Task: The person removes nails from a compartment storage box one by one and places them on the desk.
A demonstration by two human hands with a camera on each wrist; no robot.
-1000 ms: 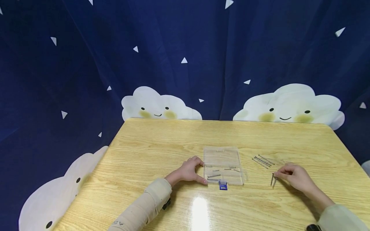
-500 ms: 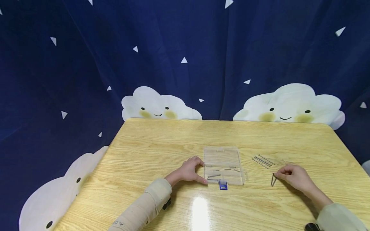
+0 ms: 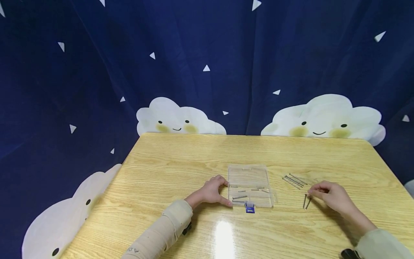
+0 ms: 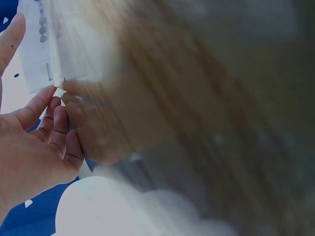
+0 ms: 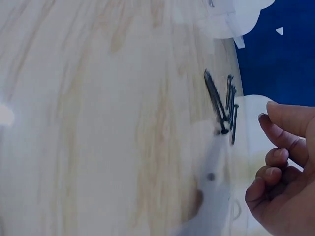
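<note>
My left hand [image 3: 211,190] rests against the left side of a clear plastic box [image 3: 247,172], thumb at its front corner and forefinger farther back. The box lies open, with several small metal pieces inside and a blue latch [image 3: 250,208] at the front. In the left wrist view the fingers [image 4: 37,105] reach the box edge. My right hand [image 3: 331,196] hovers beside two dark nails [image 3: 305,201] on the table. Its thumb and forefinger [image 5: 283,140] come nearly together, with nothing visible between them, and the nail pair [image 5: 215,96] lies apart from them.
Several more nails [image 3: 293,181] lie in a loose row behind the pair, right of the box. The wooden table [image 3: 181,154] ends at a dark blue curtain [image 3: 194,43] with printed clouds. Light glares off the tabletop near the front.
The right fingertips have drawn slightly right, away from the two nails, and the head of the right-hand nail now shows. The left hand and box have stayed put.
</note>
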